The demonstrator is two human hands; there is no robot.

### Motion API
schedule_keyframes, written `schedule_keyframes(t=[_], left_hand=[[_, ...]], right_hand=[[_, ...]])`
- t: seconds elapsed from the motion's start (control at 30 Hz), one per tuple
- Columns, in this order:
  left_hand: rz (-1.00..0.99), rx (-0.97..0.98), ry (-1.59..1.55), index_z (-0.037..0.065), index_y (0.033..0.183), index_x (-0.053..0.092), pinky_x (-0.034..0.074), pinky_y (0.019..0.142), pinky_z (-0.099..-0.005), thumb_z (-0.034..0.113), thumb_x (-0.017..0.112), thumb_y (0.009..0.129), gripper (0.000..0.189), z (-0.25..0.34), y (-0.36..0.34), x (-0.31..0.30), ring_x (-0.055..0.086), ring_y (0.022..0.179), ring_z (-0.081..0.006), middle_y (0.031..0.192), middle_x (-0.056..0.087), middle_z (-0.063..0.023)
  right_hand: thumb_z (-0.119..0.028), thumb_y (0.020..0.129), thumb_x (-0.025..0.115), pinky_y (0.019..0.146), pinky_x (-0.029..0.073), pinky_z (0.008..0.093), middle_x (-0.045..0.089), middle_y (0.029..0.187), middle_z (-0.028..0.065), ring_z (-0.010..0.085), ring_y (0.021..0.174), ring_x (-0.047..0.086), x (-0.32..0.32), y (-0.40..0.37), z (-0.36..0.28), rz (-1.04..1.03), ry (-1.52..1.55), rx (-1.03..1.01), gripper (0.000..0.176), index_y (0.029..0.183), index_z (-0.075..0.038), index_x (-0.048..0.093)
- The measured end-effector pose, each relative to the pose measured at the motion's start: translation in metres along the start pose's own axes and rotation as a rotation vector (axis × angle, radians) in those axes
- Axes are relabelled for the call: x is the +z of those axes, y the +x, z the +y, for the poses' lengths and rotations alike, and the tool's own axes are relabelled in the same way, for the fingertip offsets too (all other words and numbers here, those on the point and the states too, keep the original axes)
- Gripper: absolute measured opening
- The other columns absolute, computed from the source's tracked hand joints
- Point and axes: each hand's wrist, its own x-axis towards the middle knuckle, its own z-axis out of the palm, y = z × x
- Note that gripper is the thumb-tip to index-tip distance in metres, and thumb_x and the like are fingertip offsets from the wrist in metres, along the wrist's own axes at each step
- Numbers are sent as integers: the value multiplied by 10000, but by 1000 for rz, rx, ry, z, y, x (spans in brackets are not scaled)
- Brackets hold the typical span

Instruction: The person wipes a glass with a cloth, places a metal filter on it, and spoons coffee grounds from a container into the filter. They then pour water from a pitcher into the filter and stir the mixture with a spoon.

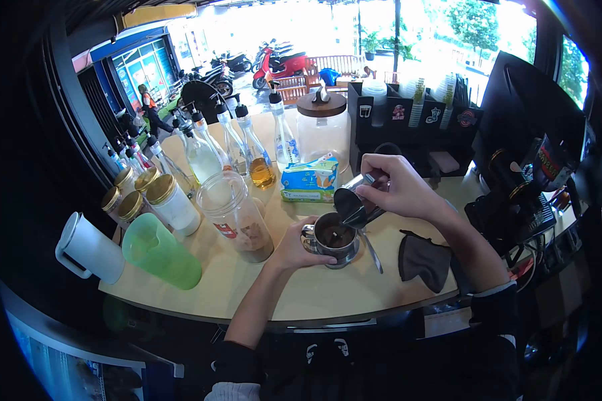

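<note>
My left hand (293, 246) is closed around the side of a shiny metal cup (343, 254) on the counter. Dark brown contents show inside the cup. Above it, my right hand (402, 186) grips a small metal pitcher (350, 206), tilted with its mouth down towards the cup's rim. A metal spoon (374, 255) lies just right of the cup. A dark folded cloth (424, 262) rests on the counter beneath my right forearm.
Left of the cup stand a clear plastic jar (229, 208) with brown powder, a green pitcher (164, 254) and a white jug (90, 248). Pump bottles (255, 157), a tissue pack (309, 180) and a wooden-lidded jar (322, 130) are behind. Black cup holder (414, 134) sits back right.
</note>
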Motion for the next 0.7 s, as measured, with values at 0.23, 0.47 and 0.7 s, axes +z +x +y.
schedule_keyframes(t=[0.23,0.47,0.7], left_hand=[[5,-9,53,8,1152,572,482,905,-309,249,915,506,771,0,0,-1,627,978,-159,1041,660,-84],[-3,-13,25,5,1146,572,483,903,-306,245,920,500,772,1,0,-1,628,975,-154,1039,661,-81],[13,-9,28,6,1129,584,482,901,-307,244,920,498,753,3,0,0,628,971,-154,1021,666,-78]], right_hand=[[-82,793,677,470,278,231,310,620,-22,40,574,293,-1,6,5,-6,-67,-20,238,777,-4,452],[-87,798,675,467,256,227,290,617,-35,34,568,279,3,10,8,6,-60,-27,241,767,-7,450],[-94,800,676,466,236,228,284,617,-35,30,568,269,4,13,11,12,-86,-42,255,751,-11,440]])
